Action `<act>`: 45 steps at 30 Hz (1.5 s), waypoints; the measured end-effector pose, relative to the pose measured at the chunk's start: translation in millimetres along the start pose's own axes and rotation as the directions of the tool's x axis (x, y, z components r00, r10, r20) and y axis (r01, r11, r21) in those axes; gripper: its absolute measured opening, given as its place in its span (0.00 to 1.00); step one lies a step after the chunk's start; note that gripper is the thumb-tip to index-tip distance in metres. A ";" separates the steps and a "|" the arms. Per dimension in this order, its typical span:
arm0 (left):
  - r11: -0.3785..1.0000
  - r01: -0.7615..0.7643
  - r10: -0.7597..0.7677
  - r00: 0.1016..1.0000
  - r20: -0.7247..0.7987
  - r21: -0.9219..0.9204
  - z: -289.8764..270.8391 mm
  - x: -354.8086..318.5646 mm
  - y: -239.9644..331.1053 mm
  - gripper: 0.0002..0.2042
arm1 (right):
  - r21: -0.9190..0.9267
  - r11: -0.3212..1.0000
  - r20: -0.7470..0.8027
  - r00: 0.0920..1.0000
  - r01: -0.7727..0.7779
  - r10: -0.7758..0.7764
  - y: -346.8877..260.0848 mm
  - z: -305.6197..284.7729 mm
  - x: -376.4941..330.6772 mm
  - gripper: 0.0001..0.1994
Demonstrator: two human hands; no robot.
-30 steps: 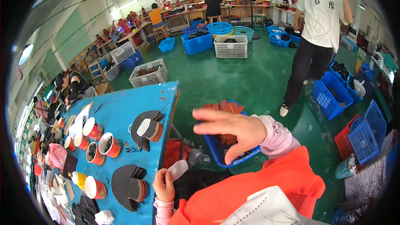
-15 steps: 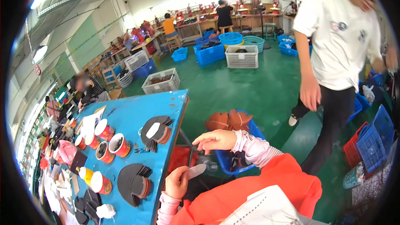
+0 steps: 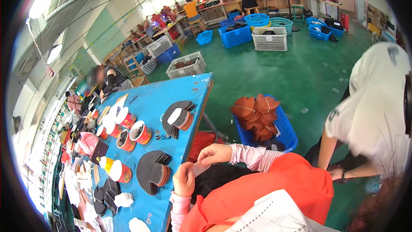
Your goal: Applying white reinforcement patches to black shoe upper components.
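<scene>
In front of my lap, past the table's near edge, my left hand [image 3: 184, 181] is closed on a small, pale, flat piece [image 3: 198, 169]. My right hand [image 3: 217, 154] reaches in from the right, its fingertips pinched on the upper edge of the same piece. Just left of my hands, on the blue table [image 3: 165, 197], lies a fanned stack of black and brown cut pieces [image 3: 150, 172]. A similar stack [image 3: 182, 111] lies farther back, with a white oval piece [image 3: 174, 116] on top.
Several red paper cups [image 3: 140, 132], some with dark bits inside, crowd the table. A blue basket [image 3: 290, 135] on the green floor holds bundled brown pieces [image 3: 256, 114]. At the right, a person in a white shirt [image 3: 371, 111] bends down close by. Crates [image 3: 184, 66] stand beyond the table.
My right hand has come down and left, from apart with loose fingers to pinching the pale piece. The person in white has moved nearer and bent down. The view has shifted.
</scene>
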State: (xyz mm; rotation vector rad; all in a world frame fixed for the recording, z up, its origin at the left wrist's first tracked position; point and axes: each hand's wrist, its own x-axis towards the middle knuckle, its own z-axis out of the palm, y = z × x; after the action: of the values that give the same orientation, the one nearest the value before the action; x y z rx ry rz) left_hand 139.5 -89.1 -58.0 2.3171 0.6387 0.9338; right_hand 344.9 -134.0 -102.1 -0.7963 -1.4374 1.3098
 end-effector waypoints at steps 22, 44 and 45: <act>0.963 0.167 -0.203 0.965 -0.163 -0.210 -1.5 -19.5 -28.5 0.09 | 0.385 0.923 -0.058 0.997 -0.021 0.047 24.2 7.3 32.6 0.11; 0.993 0.079 -0.061 0.980 -0.190 0.090 5.3 -8.4 -24.3 0.09 | 0.429 0.901 -0.268 0.962 0.068 0.055 31.8 0.1 41.1 0.10; 0.993 0.082 -0.065 0.979 -0.191 0.082 5.3 -6.9 -25.1 0.09 | 0.457 0.887 -0.276 0.959 0.072 0.064 33.8 -0.1 42.4 0.11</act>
State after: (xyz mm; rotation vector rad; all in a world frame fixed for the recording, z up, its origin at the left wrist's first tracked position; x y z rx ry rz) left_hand 133.5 -76.5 -80.7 2.2821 0.8544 1.1190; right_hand 327.7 -87.9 -124.9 -0.6243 -0.8459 1.3971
